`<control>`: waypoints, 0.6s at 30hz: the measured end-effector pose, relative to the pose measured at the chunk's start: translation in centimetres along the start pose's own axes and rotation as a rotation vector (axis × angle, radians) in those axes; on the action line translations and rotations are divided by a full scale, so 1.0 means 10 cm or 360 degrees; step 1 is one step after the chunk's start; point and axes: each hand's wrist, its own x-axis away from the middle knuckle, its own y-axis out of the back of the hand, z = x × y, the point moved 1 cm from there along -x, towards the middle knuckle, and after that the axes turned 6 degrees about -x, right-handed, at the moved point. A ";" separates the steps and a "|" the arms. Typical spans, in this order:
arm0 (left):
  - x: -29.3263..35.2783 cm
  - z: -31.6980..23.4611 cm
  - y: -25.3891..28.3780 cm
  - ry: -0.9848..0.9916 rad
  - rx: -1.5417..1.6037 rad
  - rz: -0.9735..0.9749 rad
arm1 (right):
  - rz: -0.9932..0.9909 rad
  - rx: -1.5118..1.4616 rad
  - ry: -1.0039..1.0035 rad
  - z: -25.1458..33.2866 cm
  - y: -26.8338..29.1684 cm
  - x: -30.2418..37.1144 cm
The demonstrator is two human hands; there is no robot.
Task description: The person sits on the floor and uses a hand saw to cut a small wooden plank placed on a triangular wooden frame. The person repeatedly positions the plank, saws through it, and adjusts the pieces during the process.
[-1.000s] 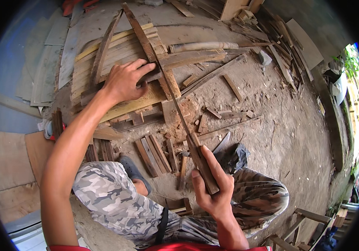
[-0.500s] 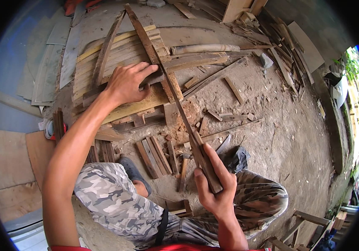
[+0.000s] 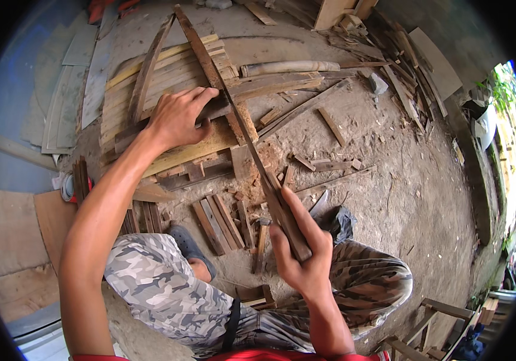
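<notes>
I see a long dark wooden stick [image 3: 243, 129] running diagonally from the top of the view down toward the lap. The right hand [image 3: 303, 253] is wrapped tight around its lower end, thumb laid along the wood. The left hand [image 3: 180, 117] presses down on a short dark piece [image 3: 216, 108] that crosses the stick, fingers curled over it, palm flat; whether it truly grips the piece or only pins it I cannot tell.

Under the stick sits a stack of pale planks [image 3: 168, 84], and the stick's upper end runs past the stack's far edge. To the right of the stick the dirt ground [image 3: 402, 198] is open, strewn with chips and offcuts [image 3: 330, 126]. Below the stick, near the right hand, short slats [image 3: 219, 222] lie side by side, close to the camouflage trousers [image 3: 162, 289].

Against half a second ago, both hands sit in nearly the same places on the stick; the right hand looks slightly lower along it.

A grey bundle [image 3: 339, 222] just right of the right hand is too crumpled to identify. The stick's lowest tip is hidden inside the fist.
</notes>
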 end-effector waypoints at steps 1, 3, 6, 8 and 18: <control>0.02 -0.02 0.01 0.0020 -0.0017 0.0019 | -0.0002 -0.0064 -0.0082 0.00 -0.04 -0.11; 0.04 -0.02 0.03 0.0031 -0.0048 0.0009 | -0.0031 -0.0073 -0.0088 -0.09 -0.17 -0.37; 0.06 0.01 0.01 0.0008 -0.0060 -0.0053 | -0.0010 -0.0082 -0.0084 -0.10 -0.17 -0.32; 0.07 0.05 -0.03 -0.0011 -0.0021 -0.0075 | 0.0006 -0.0062 -0.0128 -0.06 -0.12 -0.14; 0.04 0.03 0.00 0.0047 -0.0077 -0.0001 | -0.0025 -0.0074 0.0006 -0.15 -0.21 -0.51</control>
